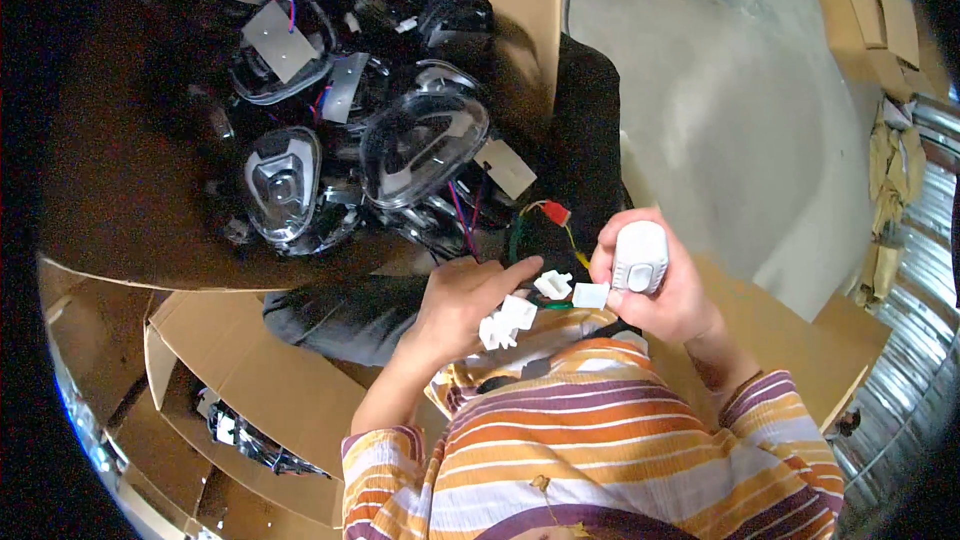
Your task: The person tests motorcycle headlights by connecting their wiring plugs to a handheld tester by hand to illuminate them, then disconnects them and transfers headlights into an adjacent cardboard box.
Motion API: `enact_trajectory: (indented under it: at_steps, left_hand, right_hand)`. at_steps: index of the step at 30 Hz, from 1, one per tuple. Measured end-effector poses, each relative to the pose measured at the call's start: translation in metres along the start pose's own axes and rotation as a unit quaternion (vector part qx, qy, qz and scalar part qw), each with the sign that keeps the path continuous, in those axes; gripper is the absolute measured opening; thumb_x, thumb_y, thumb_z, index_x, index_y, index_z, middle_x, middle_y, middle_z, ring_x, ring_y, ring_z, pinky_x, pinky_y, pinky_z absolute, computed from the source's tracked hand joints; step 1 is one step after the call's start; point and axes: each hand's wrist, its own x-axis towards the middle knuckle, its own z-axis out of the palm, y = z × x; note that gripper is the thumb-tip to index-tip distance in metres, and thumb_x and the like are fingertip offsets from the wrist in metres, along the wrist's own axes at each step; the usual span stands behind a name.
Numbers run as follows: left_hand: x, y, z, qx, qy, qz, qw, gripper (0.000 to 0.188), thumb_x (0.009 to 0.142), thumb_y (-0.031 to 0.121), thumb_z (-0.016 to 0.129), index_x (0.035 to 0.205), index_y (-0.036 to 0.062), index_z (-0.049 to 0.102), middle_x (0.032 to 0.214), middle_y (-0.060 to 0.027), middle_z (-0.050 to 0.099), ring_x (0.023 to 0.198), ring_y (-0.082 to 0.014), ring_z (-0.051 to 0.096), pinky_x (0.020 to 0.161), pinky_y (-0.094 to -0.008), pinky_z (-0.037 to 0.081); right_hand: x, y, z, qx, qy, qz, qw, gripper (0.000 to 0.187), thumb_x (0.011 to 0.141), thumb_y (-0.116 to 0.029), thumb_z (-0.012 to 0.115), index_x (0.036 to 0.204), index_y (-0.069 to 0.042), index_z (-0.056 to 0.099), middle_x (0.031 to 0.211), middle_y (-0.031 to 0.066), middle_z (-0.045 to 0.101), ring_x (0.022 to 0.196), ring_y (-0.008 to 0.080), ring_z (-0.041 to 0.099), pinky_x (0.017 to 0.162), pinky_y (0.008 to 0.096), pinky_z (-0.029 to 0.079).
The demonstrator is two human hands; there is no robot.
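Head view, looking straight down at someone's lap, so going left to right: on the far left, low down, there's an open cardboard box point(250, 410) with some dark parts and wires point(245, 435) in it. Above that sits a much bigger cardboard box point(120, 210) crammed with black headlamp units point(420, 145), clear lenses up, some with grey rectangular plates point(278, 40) on the back and red and blue wires running between them.

Moving in toward the middle, the left hand point(465, 305) comes up from a striped sleeve point(385, 460) and is curled around a few small white plastic connectors point(507, 322), fingers closed on them, with the index finger stretched out toward the other hand. Just past that fingertip there's another white connector point(553, 284) and a bundle of coloured wires with a red plug point(556, 212) above it, lying on dark fabric.

The right hand point(665, 285) is clenched around a white rounded housing point(640, 256) with an oval recess in its face, held upright, thumb on the near side. A small white connector block point(591, 295) sits right at the base of it, touching the thumb.

Far right: bare concrete floor point(740, 110), flattened cardboard point(870, 20) stacked near the top corner, and corrugated metal sheeting point(915, 270) along the edge.
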Motion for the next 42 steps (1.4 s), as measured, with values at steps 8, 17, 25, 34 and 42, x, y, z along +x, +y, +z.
enact_trajectory:
  at_steps: [8, 17, 25, 34, 42]
  left_hand:
    - [0.005, 0.006, -0.001, -0.004, -0.013, -0.015, 1.000, 0.041, 0.055, 0.008, 0.055, 0.096, 0.0031, 0.048, 0.070, -0.0090, 0.049, 0.059, -0.0219, 0.050, 0.051, -0.0291, 0.040]
    - [0.006, 0.000, -0.004, 0.043, 0.017, 0.009, 0.999, 0.040, 0.053, 0.005, 0.054, 0.093, 0.0028, 0.050, 0.073, -0.0082, 0.052, 0.058, -0.0192, 0.051, 0.050, -0.0274, 0.041]
    - [0.003, -0.003, 0.016, 0.080, 0.178, 0.019, 0.981, 0.032, 0.055, 0.005, 0.056, 0.086, 0.0020, 0.055, 0.069, -0.0072, 0.054, 0.053, -0.0169, 0.051, 0.045, -0.0256, 0.038]
    - [0.004, -0.005, 0.029, 0.125, 0.266, 0.007, 0.956, 0.024, 0.062, 0.008, 0.053, 0.084, -0.0014, 0.055, 0.066, -0.0112, 0.053, 0.051, -0.0185, 0.050, 0.043, -0.0253, 0.038]
    - [0.006, -0.007, 0.028, 0.157, 0.265, 0.043, 0.951, 0.027, 0.059, 0.006, 0.054, 0.084, -0.0014, 0.055, 0.065, -0.0103, 0.053, 0.051, -0.0180, 0.051, 0.043, -0.0252, 0.038]
  right_hand:
    - [-0.002, 0.001, 0.001, 0.019, 0.005, 0.048, 0.999, 0.038, 0.062, 0.002, 0.046, 0.097, -0.006, 0.033, 0.073, 0.0019, 0.043, 0.066, 0.0069, 0.042, 0.058, 0.0200, 0.037]
    - [-0.008, 0.004, -0.003, 0.067, 0.055, 0.057, 0.995, 0.036, 0.062, 0.000, 0.048, 0.094, -0.007, 0.035, 0.073, 0.0013, 0.043, 0.065, 0.0063, 0.042, 0.057, 0.0192, 0.036]
    - [-0.014, 0.006, 0.004, 0.098, 0.041, 0.065, 0.992, 0.037, 0.064, -0.003, 0.052, 0.096, -0.006, 0.033, 0.074, 0.0027, 0.044, 0.066, 0.0072, 0.043, 0.059, 0.0202, 0.036]
    - [-0.022, 0.019, 0.017, 0.159, 0.113, 0.065, 0.979, 0.038, 0.062, -0.003, 0.051, 0.096, -0.006, 0.033, 0.076, 0.0022, 0.044, 0.068, 0.0073, 0.043, 0.059, 0.0202, 0.036]
    - [-0.023, 0.022, 0.019, 0.115, 0.152, 0.059, 0.980, 0.038, 0.061, -0.001, 0.049, 0.095, -0.006, 0.034, 0.076, 0.0022, 0.045, 0.067, 0.0073, 0.042, 0.059, 0.0201, 0.036]
